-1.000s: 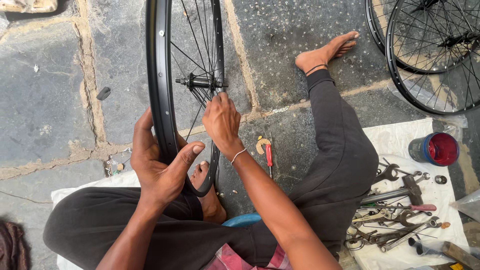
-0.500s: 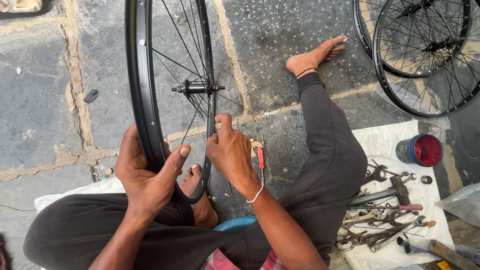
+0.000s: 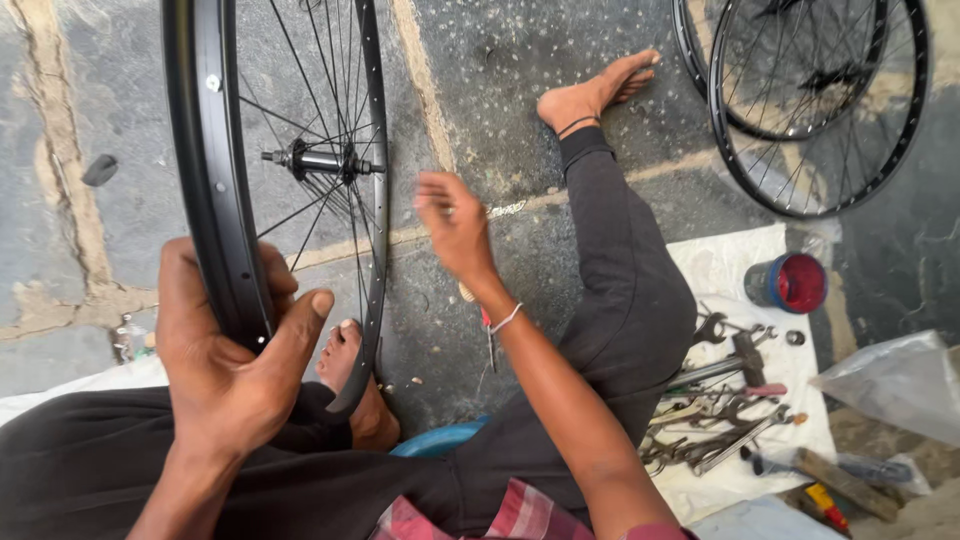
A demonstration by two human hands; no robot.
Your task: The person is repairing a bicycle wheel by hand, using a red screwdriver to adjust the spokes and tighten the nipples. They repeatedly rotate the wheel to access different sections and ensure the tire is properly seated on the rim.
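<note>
Person seated on the stone floor (image 3: 500, 60), legs spread, dark trousers.

Left hand (image 3: 225, 360): fingers closed around the black rim of the bicycle wheel (image 3: 215, 200), thumb pressed against the rim's inner side. The wheel stands upright on its edge between the legs, its lowest part just beside the tucked-in left foot (image 3: 350, 375). Hub (image 3: 320, 160) and spokes visible above the hand (hub axle points sideways).

Right hand (image 3: 455, 225): off the wheel, raised above the floor to the right of the rim, fingers loosely curled and holding nothing. It is motion-blurred, so the exact spread cannot be read. Thin bracelet at the wrist. Below the forearm, a red-handled screwdriver (image 3: 487, 330) lies on the floor, partly hidden.

Right edge of the floor area: a white cloth (image 3: 725, 265) carries a pile of tools (image 3: 720, 420) (spanners, a hammer, pliers, tangled together) and a blue-and-red can (image 3: 788, 283) near the cloth's far edge. A clear plastic bag (image 3: 895, 385) lies just beyond the cloth's right side.

Further out: outstretched right foot (image 3: 595, 95) flat on the stone. Far right corner: two more wheels (image 3: 820, 100) overlapping each other.
</note>
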